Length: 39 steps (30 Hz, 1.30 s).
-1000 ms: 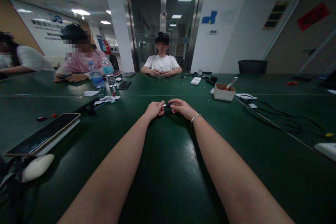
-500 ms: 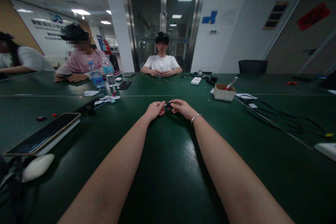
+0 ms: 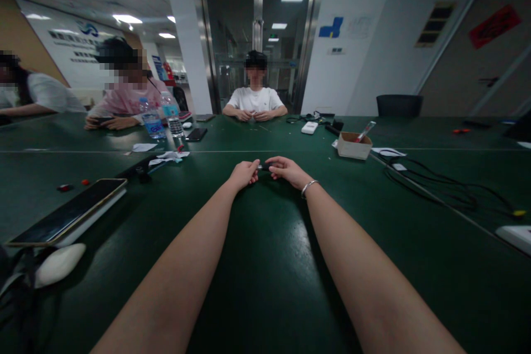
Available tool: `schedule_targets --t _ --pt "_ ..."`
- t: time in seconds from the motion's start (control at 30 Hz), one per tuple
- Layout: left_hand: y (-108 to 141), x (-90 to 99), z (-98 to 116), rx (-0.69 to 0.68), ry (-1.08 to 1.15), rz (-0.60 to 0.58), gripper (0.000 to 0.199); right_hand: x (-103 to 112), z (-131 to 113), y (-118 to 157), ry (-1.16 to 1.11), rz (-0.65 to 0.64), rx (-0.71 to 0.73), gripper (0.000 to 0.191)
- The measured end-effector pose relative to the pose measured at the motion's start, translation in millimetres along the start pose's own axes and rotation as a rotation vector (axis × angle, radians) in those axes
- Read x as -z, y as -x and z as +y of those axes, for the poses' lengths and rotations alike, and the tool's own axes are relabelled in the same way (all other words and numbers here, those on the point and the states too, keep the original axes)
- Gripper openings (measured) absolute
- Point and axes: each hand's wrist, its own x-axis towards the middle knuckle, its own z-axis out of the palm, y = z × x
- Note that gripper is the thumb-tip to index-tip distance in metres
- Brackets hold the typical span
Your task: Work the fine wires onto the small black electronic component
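Observation:
Both hands meet above the green table (image 3: 265,243), straight ahead of me. Between their fingertips is a small black object (image 3: 264,166) with a thin, light metallic-looking end on its left; it is too small to name more exactly. My left hand (image 3: 244,173) is closed in a pinch at the light end. Thumb and fingers of my right hand (image 3: 286,170) pinch the black part, covering some of it. A silver bracelet (image 3: 307,188) circles my right wrist.
On the left lie a phone on a white box (image 3: 70,213), a white mouse-like object (image 3: 60,265) and paper scraps (image 3: 170,157). Water bottles (image 3: 172,116) stand farther back. To the right are a small open box (image 3: 354,146) and black cables (image 3: 448,182). Several people sit around the table.
My left fingertips have shifted very slightly left, and a little more of the light end shows between the hands. My forearms and the table items have hardly moved.

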Motion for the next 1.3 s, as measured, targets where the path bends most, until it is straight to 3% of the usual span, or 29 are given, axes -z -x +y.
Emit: schedule_targets --t 0.4,0.83,1.3 --pt "-1.8 0.0 1.2 0.055 0.035 0.004 0.044 -1.8 -2.5 2.2 0.016 -0.012 0.018 0.032" --pt "-0.8 -2.5 -1.5 -0.006 0.067 -0.010 0.043 -3.0 -2.6 -1.3 0.005 0.044 -0.060 0.017" --pt "10.3 0.5 7.0 -0.064 0.236 0.011 0.019 -3.6 -1.6 -2.5 -0.018 0.073 -0.080 0.012"
